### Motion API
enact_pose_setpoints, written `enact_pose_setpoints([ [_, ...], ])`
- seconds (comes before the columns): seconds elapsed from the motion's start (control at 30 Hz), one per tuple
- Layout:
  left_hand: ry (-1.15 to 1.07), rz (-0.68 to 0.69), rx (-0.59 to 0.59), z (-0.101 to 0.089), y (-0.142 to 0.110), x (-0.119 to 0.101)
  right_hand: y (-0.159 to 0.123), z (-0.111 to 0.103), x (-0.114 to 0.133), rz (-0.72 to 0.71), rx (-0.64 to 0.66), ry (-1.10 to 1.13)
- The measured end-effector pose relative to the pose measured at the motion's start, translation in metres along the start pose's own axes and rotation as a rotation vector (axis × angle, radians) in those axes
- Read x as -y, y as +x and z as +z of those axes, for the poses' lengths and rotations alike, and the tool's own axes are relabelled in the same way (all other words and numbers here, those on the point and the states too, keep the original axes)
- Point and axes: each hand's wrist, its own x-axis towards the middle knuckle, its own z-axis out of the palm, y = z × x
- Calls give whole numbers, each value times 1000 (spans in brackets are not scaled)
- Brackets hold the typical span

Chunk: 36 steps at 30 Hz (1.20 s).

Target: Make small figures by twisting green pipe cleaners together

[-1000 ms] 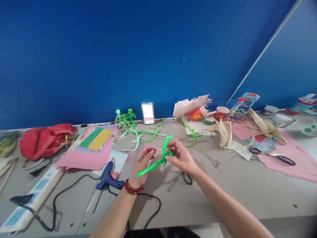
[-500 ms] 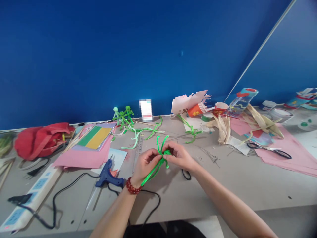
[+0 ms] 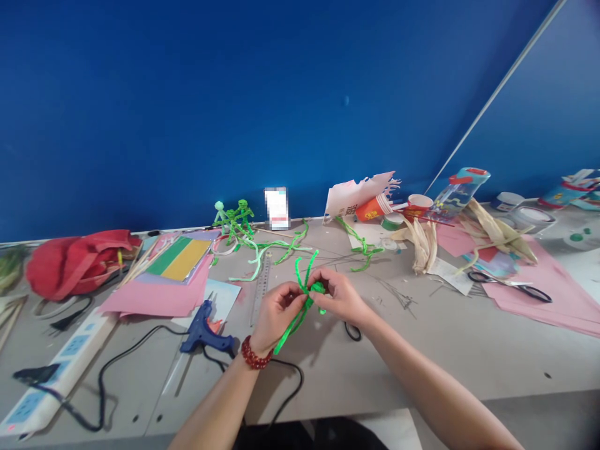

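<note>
My left hand and my right hand meet over the middle of the grey table. Both pinch a bright green pipe cleaner piece between thumb and fingers. Two green ends stick up behind my fingers and a long tail hangs down toward my left wrist. A red bead bracelet circles my left wrist. Just behind my hands lies a metal ruler.
A blue glue gun with a black cord lies left of my hands, beside a white power strip. Pink paper sheets, a red bag, green pipe-cleaner figures, loose green pipe cleaners, corn husks, scissors and cups crowd the back.
My hands have drawn closer together around the green piece. Its tail has swung from sideways to hanging down toward my left wrist.
</note>
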Motion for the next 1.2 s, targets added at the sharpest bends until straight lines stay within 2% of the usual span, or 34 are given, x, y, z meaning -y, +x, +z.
enact_pose_setpoints([
  [0.2,74,36,13,-3,-2,5,-2,1,1,-23,31,-65],
  [0.37,97,43,22,-3,-3,4,-4,0,-1,15,70,-8],
  [0.73,47,43,2,0,-5,5,-6,4,-1,-73,44,-104],
  [0.97,-23,1,35,0,-6,5,-6,3,5,-135,10,-153],
  [1.2,11,-22,50,-3,-5,3,-8,4,10,-161,23,-283],
])
